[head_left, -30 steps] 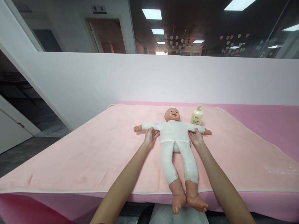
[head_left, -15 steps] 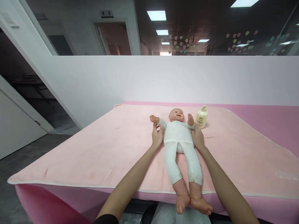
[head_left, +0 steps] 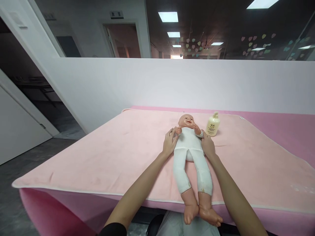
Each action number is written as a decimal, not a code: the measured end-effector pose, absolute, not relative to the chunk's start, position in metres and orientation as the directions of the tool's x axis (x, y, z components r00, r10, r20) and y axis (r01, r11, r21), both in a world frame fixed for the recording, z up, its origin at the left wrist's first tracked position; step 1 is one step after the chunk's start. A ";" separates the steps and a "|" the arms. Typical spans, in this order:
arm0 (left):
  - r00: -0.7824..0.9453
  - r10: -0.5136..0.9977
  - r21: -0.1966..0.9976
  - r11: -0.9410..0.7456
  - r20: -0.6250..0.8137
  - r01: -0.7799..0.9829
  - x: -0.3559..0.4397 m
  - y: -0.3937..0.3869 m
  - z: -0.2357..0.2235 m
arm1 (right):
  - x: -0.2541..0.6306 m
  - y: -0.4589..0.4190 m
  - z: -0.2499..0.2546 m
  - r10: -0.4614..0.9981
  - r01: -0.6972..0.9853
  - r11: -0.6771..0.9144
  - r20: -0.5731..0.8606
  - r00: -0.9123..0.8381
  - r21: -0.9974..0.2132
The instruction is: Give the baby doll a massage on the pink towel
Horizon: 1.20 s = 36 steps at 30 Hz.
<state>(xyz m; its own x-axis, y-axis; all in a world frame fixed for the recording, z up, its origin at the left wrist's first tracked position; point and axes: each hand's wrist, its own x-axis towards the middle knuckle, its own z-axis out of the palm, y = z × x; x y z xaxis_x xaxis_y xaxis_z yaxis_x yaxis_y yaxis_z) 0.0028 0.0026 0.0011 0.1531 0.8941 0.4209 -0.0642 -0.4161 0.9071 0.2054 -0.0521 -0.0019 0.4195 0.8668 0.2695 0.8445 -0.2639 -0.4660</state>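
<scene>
A baby doll in a white cloth suit lies on its back on a pink blanket. Its head points away from me, and its bare feet stick out past the table's near edge. My left hand is closed around the doll's arm on the left side, just below its small fist. On the other side my right hand grips the doll's other sleeve near the wrist; its fingertips are partly hidden. Both doll arms are bent in over the chest. A pale yellow pump bottle stands just beyond my right hand.
The blanket covers a table with a pink cover showing at the right and back. Behind it rises a white half wall with glass above. A white door stands at the far left.
The doll's arms, spread outward and up before, now fold inward over its chest. My left hand has moved right and slightly up with the arm; my right hand has barely moved.
</scene>
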 end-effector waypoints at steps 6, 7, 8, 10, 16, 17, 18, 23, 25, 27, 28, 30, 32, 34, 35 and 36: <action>0.243 0.849 0.872 -0.489 0.469 0.023 0.006 0.005 -0.006 | 0.198 -0.050 0.001 0.872 0.870 -0.334 0.232 0.432 -0.363; 0.255 0.846 0.871 -0.491 0.469 0.025 0.006 0.005 -0.006 | 0.196 -0.050 0.001 0.873 0.877 -0.346 0.228 0.432 -0.334; 0.261 0.846 0.874 -0.485 0.464 0.020 0.007 0.005 -0.005 | 0.194 -0.050 0.002 0.875 0.885 -0.356 0.226 0.428 -0.299; 0.263 0.859 0.891 -0.454 0.439 -0.005 0.009 0.005 -0.004 | 0.189 -0.049 0.003 0.884 0.904 -0.367 0.222 0.412 -0.219; 0.278 0.858 0.886 -0.462 0.433 0.046 0.014 0.011 -0.004 | 0.179 -0.049 0.007 0.900 0.920 -0.371 0.196 0.391 -0.131; 0.281 0.851 0.872 -0.483 0.444 0.085 0.014 0.012 -0.006 | 0.179 -0.050 0.007 0.897 0.916 -0.370 0.197 0.396 -0.158; 0.277 0.848 0.857 -0.499 0.452 0.127 0.013 0.013 -0.007 | 0.181 -0.051 0.007 0.891 0.908 -0.370 0.201 0.407 -0.199; 0.192 0.875 0.811 -0.484 0.445 0.330 0.008 0.021 -0.015 | 0.199 -0.054 -0.004 0.830 0.796 -0.282 0.280 0.482 -0.535; 0.157 0.887 0.825 -0.461 0.434 0.327 0.005 0.025 -0.017 | 0.207 -0.052 -0.012 0.791 0.694 -0.210 0.297 0.534 -0.689; 0.104 0.905 0.869 -0.424 0.412 0.253 0.003 0.029 -0.019 | 0.213 -0.049 -0.017 0.735 0.542 -0.170 0.261 0.626 -0.823; 0.070 0.919 0.897 -0.395 0.389 0.201 0.003 0.030 -0.020 | 0.214 -0.047 -0.020 0.705 0.442 -0.151 0.218 0.675 -0.884; -0.015 0.945 0.942 -0.323 0.326 0.094 0.002 0.032 -0.022 | 0.215 -0.045 -0.021 0.667 0.190 -0.076 0.091 0.739 -0.979; -0.093 0.960 0.964 -0.266 0.265 0.001 0.001 0.033 -0.024 | 0.214 -0.044 -0.020 0.669 -0.079 0.021 -0.044 0.742 -0.997; -0.138 0.965 0.967 -0.238 0.224 -0.092 0.001 0.034 -0.025 | 0.212 -0.044 -0.016 0.675 -0.251 0.083 -0.131 0.726 -0.964; -0.146 0.967 0.963 -0.230 0.210 -0.142 0.001 0.034 -0.026 | 0.211 -0.044 -0.015 0.673 -0.292 0.100 -0.151 0.724 -0.951; -0.149 0.969 0.955 -0.224 0.197 -0.194 0.001 0.034 -0.026 | 0.211 -0.044 -0.013 0.671 -0.312 0.108 -0.163 0.724 -0.944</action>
